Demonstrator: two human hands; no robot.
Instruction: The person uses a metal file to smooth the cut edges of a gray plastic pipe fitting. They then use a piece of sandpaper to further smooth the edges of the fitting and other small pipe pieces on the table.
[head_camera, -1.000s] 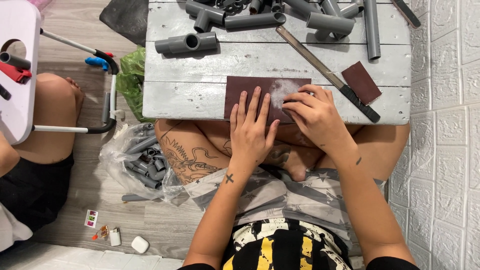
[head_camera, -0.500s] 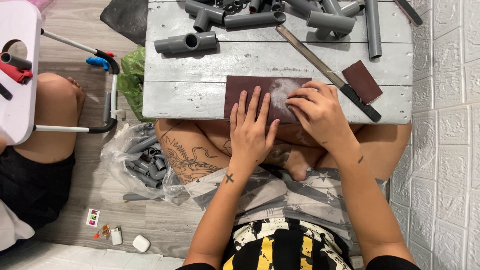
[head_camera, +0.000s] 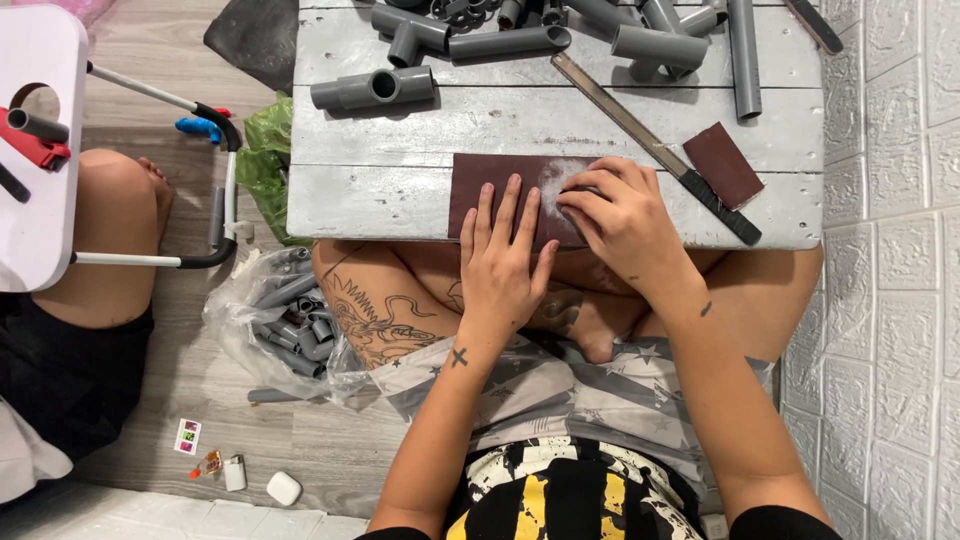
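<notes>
Sandpaper (head_camera: 500, 180) lies flat at the table's (head_camera: 400, 200) near edge. Left hand (head_camera: 503, 270) presses it, palm down, fingers spread. Right hand (head_camera: 622, 222), fingers curled, pinches something small on the sheet's dusty right end; the item is hidden.

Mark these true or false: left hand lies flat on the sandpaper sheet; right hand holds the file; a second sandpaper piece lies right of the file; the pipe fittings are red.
1. The left hand lies flat on the sandpaper sheet. True.
2. The right hand holds the file. False: its fingers press on the sheet; the file lies untouched.
3. A smaller sandpaper piece lies right of the file. True.
4. The pipe fittings are red. False: grey.
</notes>
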